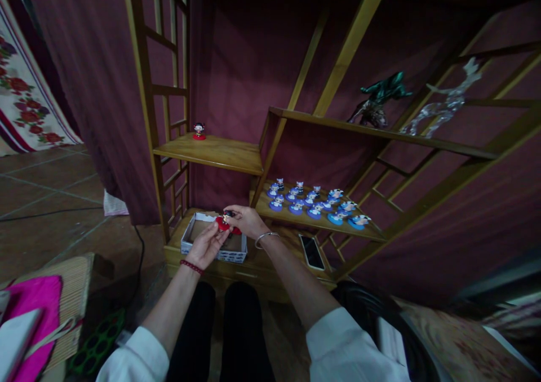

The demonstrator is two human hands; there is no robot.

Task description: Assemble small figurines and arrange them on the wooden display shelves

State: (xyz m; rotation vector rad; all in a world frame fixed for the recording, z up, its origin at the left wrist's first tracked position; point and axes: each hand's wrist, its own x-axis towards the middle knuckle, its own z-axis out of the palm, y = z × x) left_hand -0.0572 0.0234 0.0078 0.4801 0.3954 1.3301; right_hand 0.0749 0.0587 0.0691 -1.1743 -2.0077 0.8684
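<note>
Both my hands meet over a shallow open box [232, 256] on the lowest shelf board. Between them is a small figurine [222, 222] with dark hair and a red base. My left hand [208, 242] pinches the red base from the near side. From the right, my right hand [245, 220] grips the figurine's upper part with thumb and fingertips. Something red in the box, just right of the figurine, is partly hidden by my fingers. A similar red-based figurine [199, 131] stands upright on the left middle shelf [228, 152].
Rows of several small figurines on purple and blue bases [314, 210] fill the right lower shelf. A phone [311, 252] lies below them. On the upper shelf stand a green sculpture [378, 99] and a clear deer figure [446, 103]. A wooden upright [146, 106] borders the left.
</note>
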